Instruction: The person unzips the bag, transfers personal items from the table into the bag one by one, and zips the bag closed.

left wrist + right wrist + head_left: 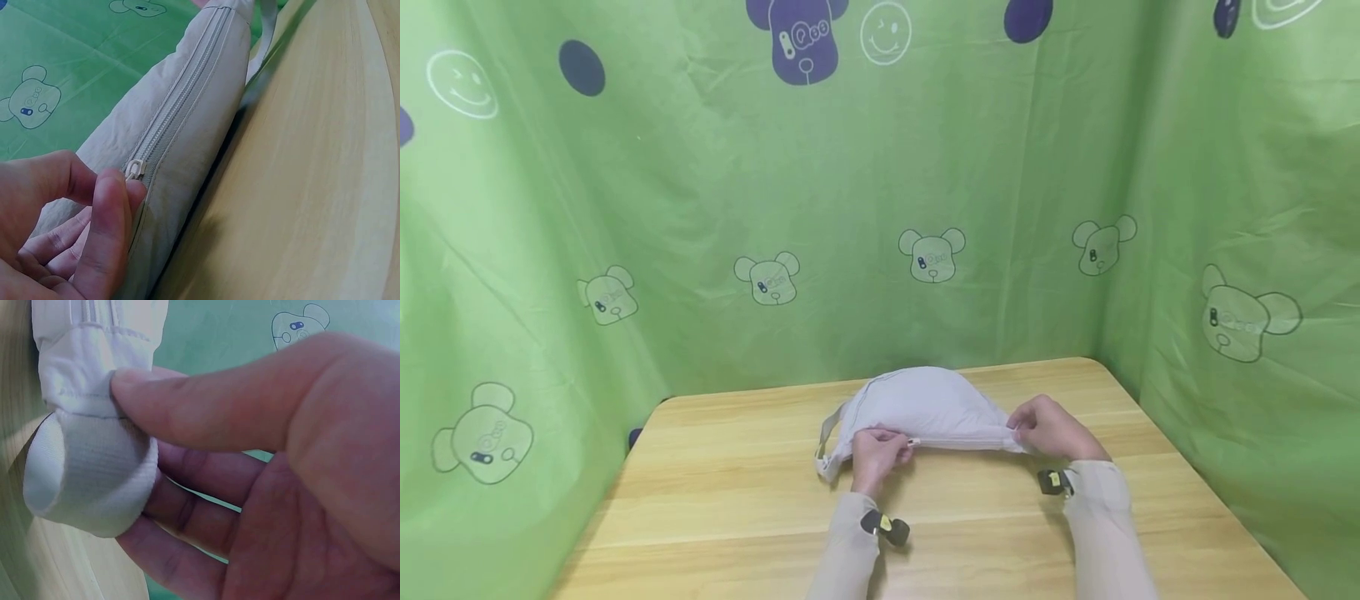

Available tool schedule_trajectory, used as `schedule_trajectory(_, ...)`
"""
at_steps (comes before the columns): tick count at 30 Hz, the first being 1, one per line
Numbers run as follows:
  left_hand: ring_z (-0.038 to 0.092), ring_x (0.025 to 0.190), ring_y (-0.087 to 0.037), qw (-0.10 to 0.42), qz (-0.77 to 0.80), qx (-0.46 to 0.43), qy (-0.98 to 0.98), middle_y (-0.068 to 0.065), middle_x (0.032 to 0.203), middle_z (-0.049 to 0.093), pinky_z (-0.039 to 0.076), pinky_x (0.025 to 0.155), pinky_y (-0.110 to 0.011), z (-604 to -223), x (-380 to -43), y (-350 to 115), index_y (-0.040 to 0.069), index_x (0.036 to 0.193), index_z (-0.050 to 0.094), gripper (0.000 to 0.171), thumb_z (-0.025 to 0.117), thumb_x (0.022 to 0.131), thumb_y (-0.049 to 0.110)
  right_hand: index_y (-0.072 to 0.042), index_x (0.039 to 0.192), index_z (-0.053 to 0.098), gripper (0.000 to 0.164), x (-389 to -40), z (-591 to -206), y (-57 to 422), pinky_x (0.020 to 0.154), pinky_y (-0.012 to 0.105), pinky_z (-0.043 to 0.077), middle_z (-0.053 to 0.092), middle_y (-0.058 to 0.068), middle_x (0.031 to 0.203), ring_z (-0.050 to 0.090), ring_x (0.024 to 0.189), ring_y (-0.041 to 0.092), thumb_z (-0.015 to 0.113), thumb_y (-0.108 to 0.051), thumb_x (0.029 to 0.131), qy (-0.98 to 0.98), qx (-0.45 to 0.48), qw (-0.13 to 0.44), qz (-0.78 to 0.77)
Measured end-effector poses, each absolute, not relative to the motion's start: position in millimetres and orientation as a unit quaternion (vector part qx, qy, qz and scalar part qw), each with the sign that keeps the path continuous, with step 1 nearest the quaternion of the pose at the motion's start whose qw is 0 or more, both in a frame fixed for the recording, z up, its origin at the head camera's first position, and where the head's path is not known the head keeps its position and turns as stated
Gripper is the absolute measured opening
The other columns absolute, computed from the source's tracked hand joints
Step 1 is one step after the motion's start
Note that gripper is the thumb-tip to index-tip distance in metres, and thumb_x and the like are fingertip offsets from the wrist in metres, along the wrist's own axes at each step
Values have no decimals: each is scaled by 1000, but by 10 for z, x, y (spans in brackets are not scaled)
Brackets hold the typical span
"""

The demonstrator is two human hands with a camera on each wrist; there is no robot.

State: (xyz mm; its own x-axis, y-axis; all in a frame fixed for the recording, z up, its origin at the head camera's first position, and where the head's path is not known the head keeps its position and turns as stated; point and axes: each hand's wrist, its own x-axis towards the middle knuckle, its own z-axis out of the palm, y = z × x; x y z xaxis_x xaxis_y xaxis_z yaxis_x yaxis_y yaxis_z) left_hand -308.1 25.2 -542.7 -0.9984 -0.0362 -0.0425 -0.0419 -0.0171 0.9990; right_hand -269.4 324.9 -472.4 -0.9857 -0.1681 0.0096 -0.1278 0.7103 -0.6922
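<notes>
A pale grey crescent-shaped sling bag (925,404) rests on the table with its zipper side toward me. My left hand (877,457) pinches the zipper pull (132,172) between thumb and forefinger, near the bag's left part. From the slider, a line of zipper teeth (181,97) runs up to the bag's far end; the part behind my fingers is hidden. At the bag's right end, my right hand (1051,429) pinches the fabric tab (94,369) with the thumb on top. A looped webbing strap (103,469) hangs from that tab, beside the curled fingers.
The wooden table (737,500) has rounded back corners. Green printed curtains (850,167) stand close behind it and on both sides. Another stretch of strap (827,433) loops out at the bag's left end. A small black camera is on each wrist.
</notes>
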Motion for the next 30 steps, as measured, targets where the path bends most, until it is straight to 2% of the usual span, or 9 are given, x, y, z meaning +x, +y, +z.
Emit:
schedule_trajectory(10, 69, 56, -11, 3, 711, -29, 703, -17, 72, 77, 63, 57, -24, -5415, -3095, 243, -6, 85, 76, 9, 73, 77, -4, 5, 104, 75, 18, -2709, -4693, 3254, 73, 35, 59, 75, 16, 96, 65, 81, 20, 67, 4, 87, 931, -81, 32, -354)
schedule_trajectory(30, 68, 54, -9, 5, 716, -31, 698, -13, 68, 76, 62, 56, -23, -5417, -3078, 232, -8, 86, 75, 10, 71, 77, -7, 7, 103, 75, 18, -2690, -4717, 3250, 73, 34, 59, 76, 17, 96, 65, 80, 20, 66, 5, 87, 931, -86, 27, -354)
